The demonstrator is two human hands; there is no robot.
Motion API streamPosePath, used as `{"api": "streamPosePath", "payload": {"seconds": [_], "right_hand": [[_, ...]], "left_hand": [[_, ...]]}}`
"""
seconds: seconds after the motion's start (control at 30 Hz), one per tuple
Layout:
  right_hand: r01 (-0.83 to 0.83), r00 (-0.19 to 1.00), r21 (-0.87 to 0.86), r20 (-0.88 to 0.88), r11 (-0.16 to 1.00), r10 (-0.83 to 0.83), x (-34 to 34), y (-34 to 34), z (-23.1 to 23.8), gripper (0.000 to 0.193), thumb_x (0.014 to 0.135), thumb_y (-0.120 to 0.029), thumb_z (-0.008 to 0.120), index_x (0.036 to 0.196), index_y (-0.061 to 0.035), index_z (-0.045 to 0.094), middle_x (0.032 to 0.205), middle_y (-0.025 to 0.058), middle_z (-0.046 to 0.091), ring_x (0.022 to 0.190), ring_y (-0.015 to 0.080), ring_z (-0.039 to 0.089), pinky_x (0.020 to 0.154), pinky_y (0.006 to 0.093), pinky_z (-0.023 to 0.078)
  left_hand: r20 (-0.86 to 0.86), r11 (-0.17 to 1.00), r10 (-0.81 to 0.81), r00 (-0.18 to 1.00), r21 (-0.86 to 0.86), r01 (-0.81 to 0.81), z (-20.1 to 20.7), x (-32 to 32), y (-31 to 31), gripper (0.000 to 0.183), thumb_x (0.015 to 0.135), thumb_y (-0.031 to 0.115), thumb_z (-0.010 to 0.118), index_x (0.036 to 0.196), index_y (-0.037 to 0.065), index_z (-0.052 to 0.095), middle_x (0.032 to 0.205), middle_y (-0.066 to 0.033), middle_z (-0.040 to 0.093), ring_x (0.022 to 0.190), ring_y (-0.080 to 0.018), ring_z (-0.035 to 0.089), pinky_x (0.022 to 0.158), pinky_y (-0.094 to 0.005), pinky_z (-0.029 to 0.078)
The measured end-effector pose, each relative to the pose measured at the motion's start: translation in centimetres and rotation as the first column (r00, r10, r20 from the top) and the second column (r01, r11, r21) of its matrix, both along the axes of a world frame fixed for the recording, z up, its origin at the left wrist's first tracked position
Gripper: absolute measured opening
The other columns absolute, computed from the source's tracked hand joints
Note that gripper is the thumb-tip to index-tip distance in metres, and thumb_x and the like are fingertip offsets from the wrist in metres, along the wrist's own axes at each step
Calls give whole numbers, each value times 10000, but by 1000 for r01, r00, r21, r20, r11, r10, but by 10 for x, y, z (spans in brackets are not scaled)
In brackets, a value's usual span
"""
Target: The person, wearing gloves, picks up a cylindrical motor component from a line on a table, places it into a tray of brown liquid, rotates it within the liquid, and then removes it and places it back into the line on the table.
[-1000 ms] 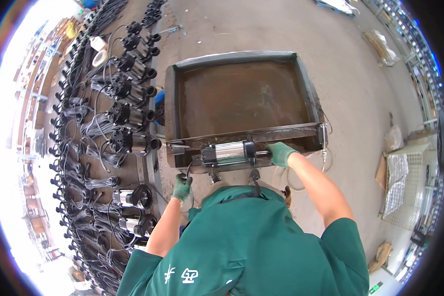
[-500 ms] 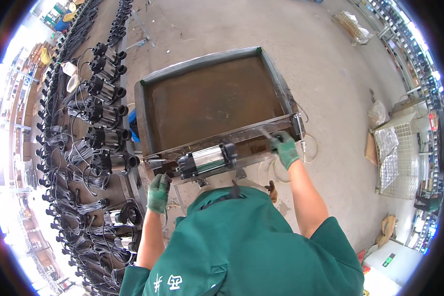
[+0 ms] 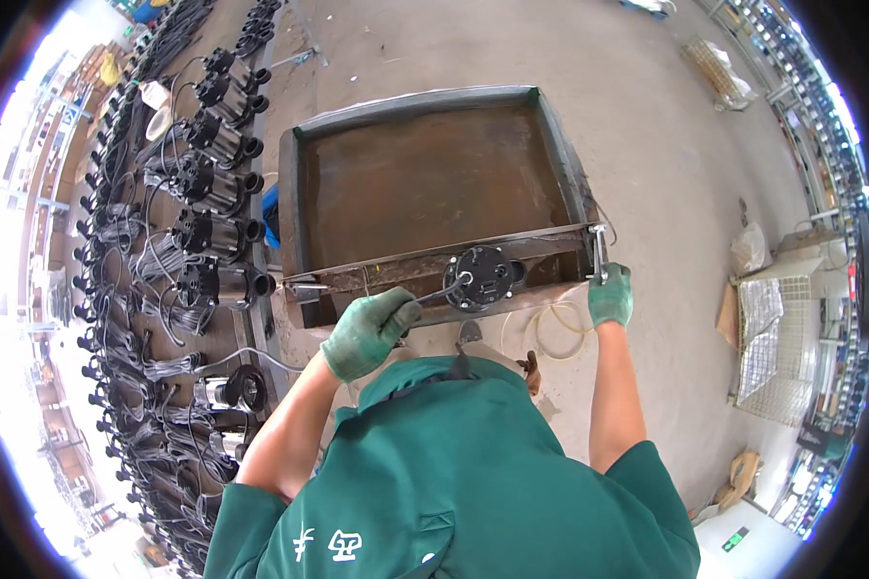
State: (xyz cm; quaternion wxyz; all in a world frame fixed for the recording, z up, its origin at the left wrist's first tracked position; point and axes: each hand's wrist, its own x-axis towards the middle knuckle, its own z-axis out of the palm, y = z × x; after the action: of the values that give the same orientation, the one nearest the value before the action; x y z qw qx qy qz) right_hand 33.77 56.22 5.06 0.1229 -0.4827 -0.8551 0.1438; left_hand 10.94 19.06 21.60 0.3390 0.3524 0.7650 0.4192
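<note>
A submersible pump (image 3: 483, 278) stands on end at the near side of the metal tank (image 3: 294, 207), its round black top facing up and its body hidden below. From that top a black cable (image 3: 434, 293) runs left into my left hand (image 3: 362, 336), which wears a green glove and is closed around it. At the tank's near right corner, my gloved right hand (image 3: 609, 295) is closed on the lower end of a slim silver metal fitting (image 3: 599, 253). The fingers partly cover that fitting, so its exact kind does not show.
Murky brown water (image 3: 434, 174) fills the tank. Along the left, several pumps (image 3: 212, 232) with coiled cables (image 3: 179, 367) crowd a long bench. A pale hose (image 3: 541, 338) loops on the floor. Wire baskets (image 3: 777, 328) stand at the right.
The pump has gone from lying on its side to upright, slightly right. My left hand moved right onto its cable. My right hand shifted right, to the fitting at the tank's corner.
</note>
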Motion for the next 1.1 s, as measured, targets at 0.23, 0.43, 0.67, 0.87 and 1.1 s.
{"api": "streamPosePath", "payload": {"seconds": [0.23,0.43,0.67,0.87,1.1], "right_hand": [[-313,913,-165,-323,935,249,-22,-27,-57,195,914,-56,679,1109,-55,690,985,128,733,832,200,698,775,342,555],[-368,907,-478,-372,797,196,-52,-36,-93,344,981,-109,645,1316,-42,611,1028,68,737,830,192,685,743,327,564],[-497,866,-556,-364,666,342,-107,-108,39,366,911,-216,716,1230,-55,636,1009,135,749,757,256,712,708,389,578],[-641,767,-249,-236,726,596,-155,-195,71,362,834,-283,759,1085,-73,602,937,186,701,858,398,690,776,465,556],[-578,808,-383,-394,721,438,-96,-99,-13,285,897,-50,653,1181,-66,637,951,123,716,874,199,682,795,347,547]], "left_hand": [[-9,1000,5,1000,-22,-6,-7,5,2,354,1069,348,544,1028,11,645,771,-137,641,714,-258,620,703,-385,521],[-70,999,52,996,-7,-52,-16,5,0,346,1074,331,537,1021,9,651,766,-115,632,687,-222,594,660,-363,496],[506,641,714,484,-194,-742,-51,-19,-119,349,1062,392,552,960,85,681,660,34,549,535,-61,437,478,-243,342],[379,602,777,503,-210,-770,-119,-34,-138,337,1062,358,552,937,74,681,654,22,565,534,-73,447,492,-245,348],[402,816,547,735,-57,-575,-17,-24,-107,275,1061,294,554,982,56,667,729,10,585,650,-78,492,605,-254,423]]}}
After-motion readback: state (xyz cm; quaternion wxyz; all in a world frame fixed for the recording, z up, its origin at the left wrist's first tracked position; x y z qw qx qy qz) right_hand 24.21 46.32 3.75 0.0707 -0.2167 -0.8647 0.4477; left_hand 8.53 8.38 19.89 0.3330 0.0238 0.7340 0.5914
